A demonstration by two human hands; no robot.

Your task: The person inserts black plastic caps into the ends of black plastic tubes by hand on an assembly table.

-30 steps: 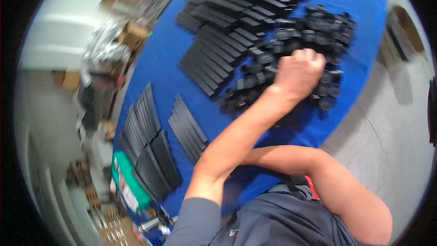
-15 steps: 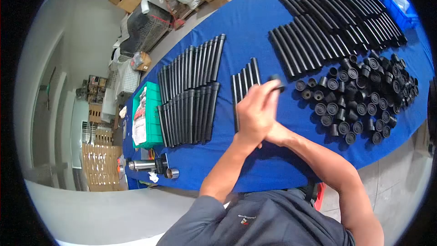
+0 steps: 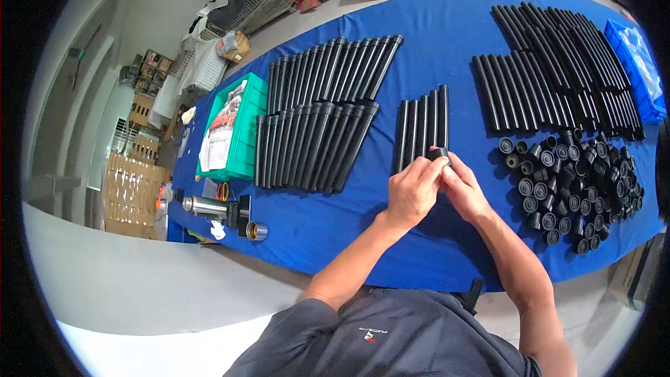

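Both hands meet at the near ends of several black tubes [image 3: 423, 126] lying side by side on the blue cloth. A black cap [image 3: 440, 154] is pinched between my left hand [image 3: 414, 192] and my right hand [image 3: 460, 185], at the near end of the rightmost tubes. The fingers of each hand are closed round it. Whether the cap sits on a tube cannot be made out. To the right lies a heap of loose black caps [image 3: 560, 185]. Left of the hands, two rows of capped tubes [image 3: 307, 143] lie side by side.
Plain black tubes [image 3: 513, 91] are laid out at the back right, beside a blue bin [image 3: 645, 73]. A green crate [image 3: 246, 129] holds a printed white bag at the left. Near it are a steel flask [image 3: 206, 207] and a metal cup [image 3: 256, 231].
The view has shifted, so the table's things appear elsewhere in the frame. My crossed hands have come apart to sit side by side, and the cap is now between their fingertips.
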